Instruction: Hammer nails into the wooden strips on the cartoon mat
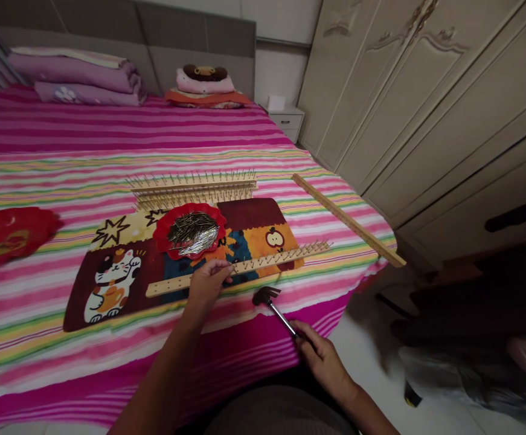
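Observation:
My left hand (211,279) is over a pale wooden strip (167,286), thumb and forefinger pinched at a nail (234,266) standing in it. To the right of those fingers a row of nails sticks up from the strip; to the left it shows only small holes. My right hand (319,356) is wrapped round the handle of a claw hammer (281,315), its dark head just below the strip. Behind the strip, a red scalloped dish (159,232) holds a heap of loose nails (194,232). Strip and dish lie on a patterned mat with a cat (113,284).
Several nail-studded strips (194,187) lie together behind the dish. Another wooden strip (348,220) rests at the bed's right edge, its end over the side. A red tray (13,235) is at left. Folded bedding (76,78) lies by the headboard; wardrobes (403,84) stand right.

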Demonstrator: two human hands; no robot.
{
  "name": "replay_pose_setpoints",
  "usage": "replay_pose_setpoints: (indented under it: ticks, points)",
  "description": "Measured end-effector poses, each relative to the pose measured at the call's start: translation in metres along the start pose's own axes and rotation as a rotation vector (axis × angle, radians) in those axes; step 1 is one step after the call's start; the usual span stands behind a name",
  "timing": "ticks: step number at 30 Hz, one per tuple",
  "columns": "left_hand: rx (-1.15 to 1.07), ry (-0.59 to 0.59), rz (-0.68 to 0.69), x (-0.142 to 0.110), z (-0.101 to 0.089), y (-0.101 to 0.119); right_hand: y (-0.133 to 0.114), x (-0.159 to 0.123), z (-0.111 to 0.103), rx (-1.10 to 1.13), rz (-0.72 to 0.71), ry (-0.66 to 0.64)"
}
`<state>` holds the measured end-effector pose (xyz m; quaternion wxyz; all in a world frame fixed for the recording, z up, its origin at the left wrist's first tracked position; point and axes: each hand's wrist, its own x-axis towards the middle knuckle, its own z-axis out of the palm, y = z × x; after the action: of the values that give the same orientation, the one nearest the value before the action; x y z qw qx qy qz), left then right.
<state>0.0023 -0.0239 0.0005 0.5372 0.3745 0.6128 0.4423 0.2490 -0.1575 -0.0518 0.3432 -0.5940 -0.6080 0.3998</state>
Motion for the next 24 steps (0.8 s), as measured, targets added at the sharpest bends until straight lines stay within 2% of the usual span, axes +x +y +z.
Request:
replay_pose_setpoints:
  ticks: [4, 10, 18, 24]
  points:
    - [-0.063, 0.046, 0.012, -0.003, -0.002, 0.003, 0.000, 0.000, 0.000, 0.001, 0.010, -0.003]
    - [-0.101, 0.136, 0.103, -0.006, -0.012, 0.007, -0.002, 0.001, 0.000, 0.004, 0.037, -0.019]
    - [-0.046, 0.077, 0.048, -0.006, -0.022, 0.005, -0.002, 0.002, 0.001, -0.008, 0.019, -0.007]
    - [-0.050, 0.144, 0.086, -0.005, -0.022, 0.007, -0.001, 0.002, 0.000, -0.018, -0.006, -0.015]
